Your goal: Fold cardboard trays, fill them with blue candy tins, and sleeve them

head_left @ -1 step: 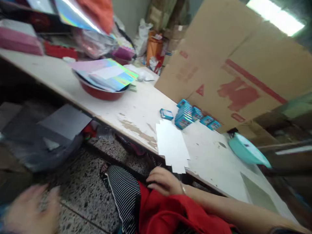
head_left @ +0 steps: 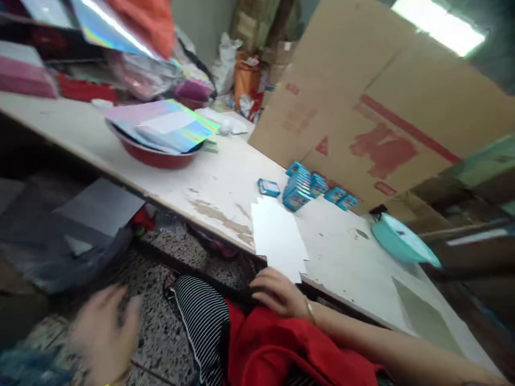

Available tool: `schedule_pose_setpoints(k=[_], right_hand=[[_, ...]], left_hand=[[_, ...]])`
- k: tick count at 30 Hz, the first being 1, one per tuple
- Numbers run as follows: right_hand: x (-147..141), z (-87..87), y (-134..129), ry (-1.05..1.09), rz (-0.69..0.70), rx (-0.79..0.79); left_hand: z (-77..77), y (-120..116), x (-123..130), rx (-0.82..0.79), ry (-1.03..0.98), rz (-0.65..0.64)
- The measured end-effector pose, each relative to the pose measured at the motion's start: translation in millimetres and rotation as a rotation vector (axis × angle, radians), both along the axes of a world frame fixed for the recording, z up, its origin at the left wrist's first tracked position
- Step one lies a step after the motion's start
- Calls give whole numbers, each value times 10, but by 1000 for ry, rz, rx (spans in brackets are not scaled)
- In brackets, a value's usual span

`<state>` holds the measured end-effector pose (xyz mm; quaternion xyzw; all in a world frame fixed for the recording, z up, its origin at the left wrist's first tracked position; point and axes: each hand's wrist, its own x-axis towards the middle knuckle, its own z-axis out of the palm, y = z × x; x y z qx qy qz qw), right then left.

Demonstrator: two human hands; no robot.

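So my count is two hands, one left (head_left: 105,332) at 8 o'clock and one right (head_left: 281,295) near 6, plus one table (head_left: 225,177), one white cutout (head_left: 277,233) at 5, one red bowl (head_left: 156,156) around 9, one teal bowl (head_left: 402,244) at 3 and one lamp (head_left: 438,27) at 2. Blue boxes are trickier: one loner (head_left: 269,187) dead centre, then a bunched row (head_left: 296,187) just toward 3 with several, too blurry to give a solid number. Also one big cardboard sheet (head_left: 362,91) toward 2, fwiw.
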<state>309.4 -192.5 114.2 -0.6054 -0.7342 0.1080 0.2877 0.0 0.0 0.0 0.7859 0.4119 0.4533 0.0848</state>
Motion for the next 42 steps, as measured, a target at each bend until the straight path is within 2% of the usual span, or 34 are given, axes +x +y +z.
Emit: schedule_pose_setpoints(k=[2,4,6,8,10,13,19,25,27,30,32,34,36,38,40,42], right_hand=[[396,43,-365,-38,-283,89],[702,39,-707,-43,-481,146],[909,-6,-997,-9,-590,167],[1035,-65,-1219,56,-645,156],[1114,-116,-1374,151,-675,125],[1217,-153,-1487,357,-704,46],[1487,-151,-1423,655,-620,-79],[1672,-234,-1391,846,-552,-107],[1695,-242,-1371,763,-539,-61],[1719,-167,-1279,431,-508,60],[1753,-54,-1223,210,-484,131],[1810,81,-1248,59,-464,208],[1879,188,-1404,-31,-446,291],[1931,216,-1688,-114,-461,346],[1946,136,-2044,-202,-506,357],[1924,-46,-2389,-247,-557,328]], left_hand=[[414,-454,1133,55,105,-355],[662,-871,1986,104,255,-664],[754,-1134,2522,134,369,-827],[760,-1221,2796,147,445,-902],[759,-1196,2899,137,478,-931],[829,-1123,2925,89,504,-937],[1081,-1074,3022,-64,641,-980],[1268,-957,3169,-254,642,-1014],[1311,-947,3199,-236,608,-1041],[1408,-1026,3219,-61,432,-979],[1514,-1165,3232,88,284,-930],[1622,-1372,3264,192,189,-967],[1679,-1617,3328,253,140,-1048],[1643,-1859,3422,267,108,-1149],[1521,-2051,3533,252,100,-1266],[1355,-2163,3635,236,211,-1396]])
